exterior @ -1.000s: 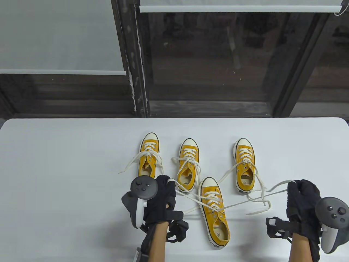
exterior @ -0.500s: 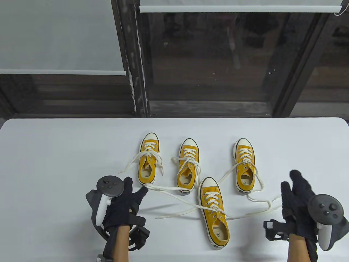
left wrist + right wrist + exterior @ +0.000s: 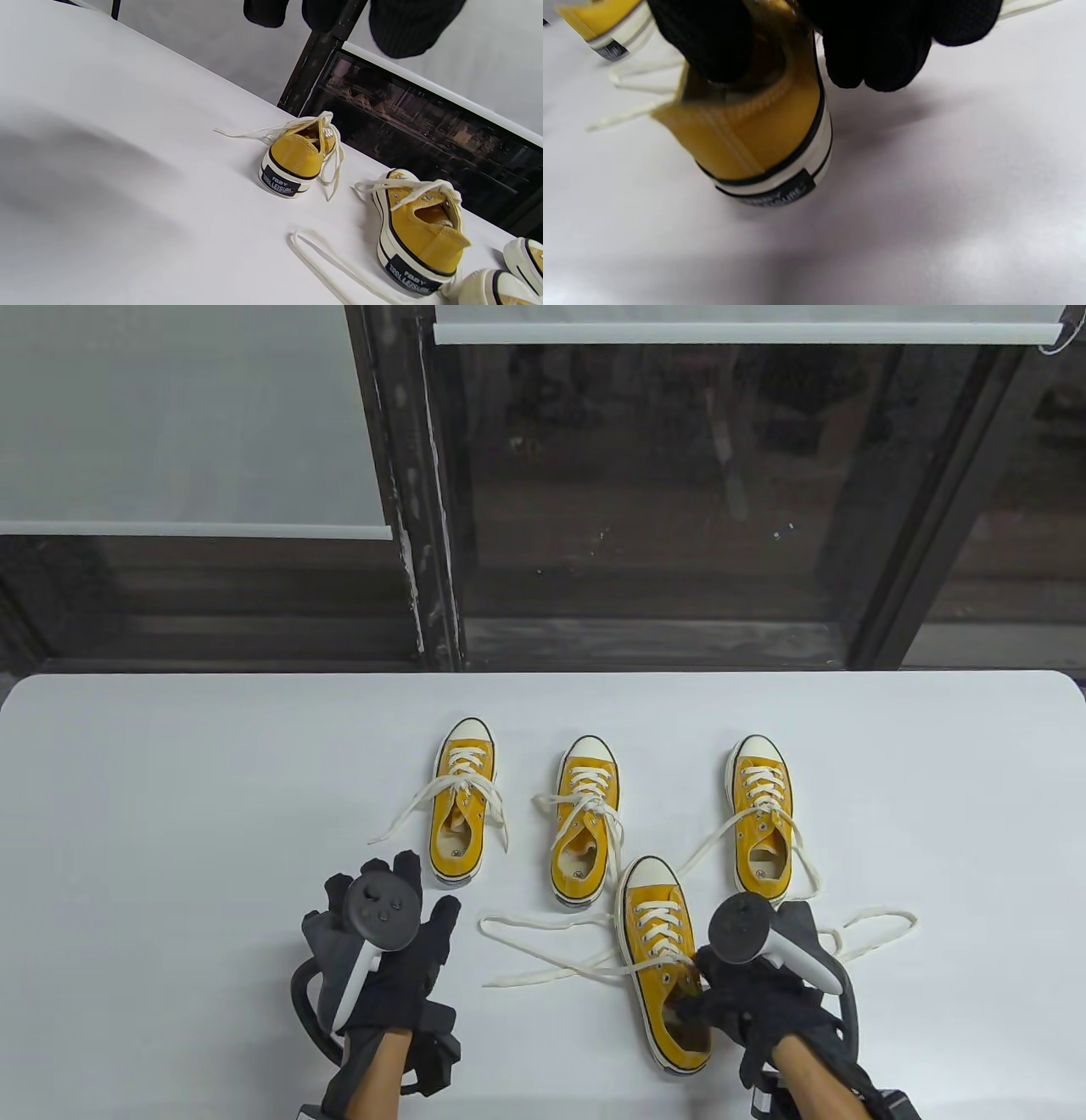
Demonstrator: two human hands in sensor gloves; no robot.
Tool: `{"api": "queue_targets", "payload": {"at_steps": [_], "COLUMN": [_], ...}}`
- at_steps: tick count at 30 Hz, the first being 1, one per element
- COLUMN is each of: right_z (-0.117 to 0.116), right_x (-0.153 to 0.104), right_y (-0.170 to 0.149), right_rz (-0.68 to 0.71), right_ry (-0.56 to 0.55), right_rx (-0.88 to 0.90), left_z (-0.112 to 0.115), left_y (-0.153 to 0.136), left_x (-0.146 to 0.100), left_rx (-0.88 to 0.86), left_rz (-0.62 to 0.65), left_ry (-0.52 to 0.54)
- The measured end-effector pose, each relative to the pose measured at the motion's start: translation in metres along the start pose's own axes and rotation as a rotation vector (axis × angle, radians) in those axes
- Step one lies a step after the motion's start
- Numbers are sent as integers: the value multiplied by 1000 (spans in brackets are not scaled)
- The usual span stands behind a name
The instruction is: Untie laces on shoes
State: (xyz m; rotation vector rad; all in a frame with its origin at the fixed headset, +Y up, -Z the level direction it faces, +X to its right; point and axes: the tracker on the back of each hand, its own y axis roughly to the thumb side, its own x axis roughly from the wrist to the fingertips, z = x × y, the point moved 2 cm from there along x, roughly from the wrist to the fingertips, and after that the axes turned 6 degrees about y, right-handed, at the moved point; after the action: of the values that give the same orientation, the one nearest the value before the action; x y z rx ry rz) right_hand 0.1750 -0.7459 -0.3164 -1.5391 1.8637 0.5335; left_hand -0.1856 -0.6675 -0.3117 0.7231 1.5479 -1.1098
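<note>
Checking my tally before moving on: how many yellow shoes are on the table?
4. Three in a far row: left shoe, middle shoe, right shoe. The near shoe is gripped by the right hand.

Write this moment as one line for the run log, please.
right hand: grips heel of nearest shoe | left hand: open, holds nothing | nearest shoe laces: loose on table
</note>
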Motion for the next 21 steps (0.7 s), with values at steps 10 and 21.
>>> {"api": "queue_targets", "payload": {"at_steps": [10,21], "right_z": [45,95], "right_x": [-27,11], "right_y": [0,15], "right_rz": [-93,-276], "right_ry": [-320,-509], "right_rx": [72,64], "left_z": [10,21], "left_y": [10,17], "left_x": [-1,-1], "left_rx": [48,78], "left_rz": [39,71], "left_ry": [-14,-56]}}
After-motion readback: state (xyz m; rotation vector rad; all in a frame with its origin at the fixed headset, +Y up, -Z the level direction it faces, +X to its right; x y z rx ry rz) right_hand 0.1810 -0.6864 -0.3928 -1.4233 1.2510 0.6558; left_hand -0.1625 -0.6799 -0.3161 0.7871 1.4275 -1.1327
